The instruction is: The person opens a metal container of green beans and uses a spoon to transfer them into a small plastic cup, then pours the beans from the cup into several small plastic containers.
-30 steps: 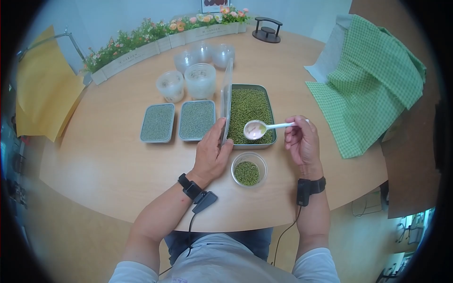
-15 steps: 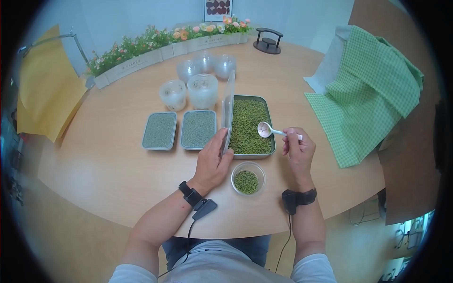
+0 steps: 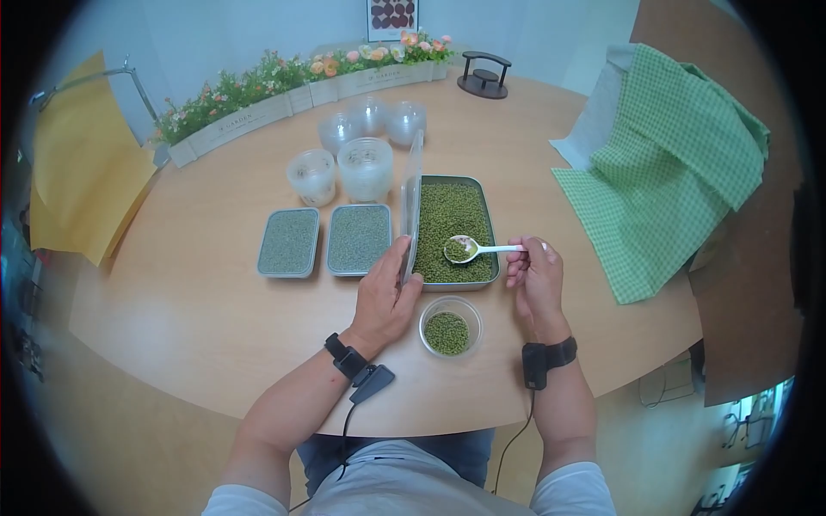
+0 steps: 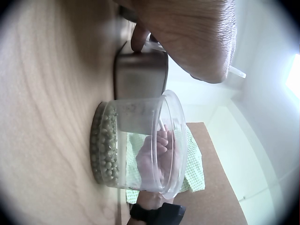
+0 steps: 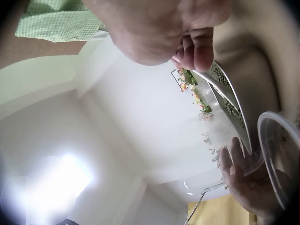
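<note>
My right hand (image 3: 540, 284) pinches the handle of a white spoon (image 3: 465, 249), whose bowl carries green mung beans. The spoon's bowl is over a rectangular metal container (image 3: 496, 249) full of mung beans (image 3: 452, 206). At that container's left side, my left hand (image 3: 385, 297) holds a clear lid (image 3: 414, 198) on edge, fingers along its outer face and thumb by the near corner. In front stands a round clear plastic cup (image 3: 476, 322), with mung beans in its bottom; the left wrist view shows them as a low layer (image 4: 107, 145).
Two lidded boxes (image 3: 288, 243) of small grains sit left of the left hand. Behind them are stacked plastic cups (image 3: 366, 169) and clear rounded containers (image 3: 405, 125). Flower planters (image 3: 245, 120) line the back, a dark wooden stand (image 3: 483, 76) beside them. Green checked cloth (image 3: 662, 181) lies at right.
The spoon's bowl was empty one second ago, dipped right toward the beans, and now holds some, back nearer the container's middle. My left hand keeps the lid upright.
</note>
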A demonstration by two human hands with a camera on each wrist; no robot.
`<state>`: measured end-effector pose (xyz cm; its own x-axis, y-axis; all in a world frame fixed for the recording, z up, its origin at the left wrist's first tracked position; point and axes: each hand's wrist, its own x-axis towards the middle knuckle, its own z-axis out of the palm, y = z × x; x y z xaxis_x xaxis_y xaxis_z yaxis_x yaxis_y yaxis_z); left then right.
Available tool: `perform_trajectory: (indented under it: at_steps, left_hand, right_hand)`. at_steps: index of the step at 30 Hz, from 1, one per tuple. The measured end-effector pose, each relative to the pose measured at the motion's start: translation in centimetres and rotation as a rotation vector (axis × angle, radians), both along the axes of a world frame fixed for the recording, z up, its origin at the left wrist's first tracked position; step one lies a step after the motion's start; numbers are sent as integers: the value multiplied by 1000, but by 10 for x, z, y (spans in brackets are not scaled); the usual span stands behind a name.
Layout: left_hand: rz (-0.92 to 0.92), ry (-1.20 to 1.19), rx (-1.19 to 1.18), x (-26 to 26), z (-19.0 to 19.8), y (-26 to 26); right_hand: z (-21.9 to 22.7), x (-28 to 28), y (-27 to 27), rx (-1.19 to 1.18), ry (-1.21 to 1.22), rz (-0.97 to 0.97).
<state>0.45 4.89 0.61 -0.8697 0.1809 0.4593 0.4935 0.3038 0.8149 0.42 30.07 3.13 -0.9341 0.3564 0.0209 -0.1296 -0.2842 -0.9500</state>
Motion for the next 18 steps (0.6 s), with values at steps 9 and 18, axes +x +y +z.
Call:
perform_trajectory:
  at_steps: [9,18]
  left_hand:
    - [0,-16,14,-1,0,0]
    - [-6,36,33,-3,-4,1]
  right_hand:
    - [2,-3,14,-329,-95,46]
    - [15,4,28,-378,-30,313]
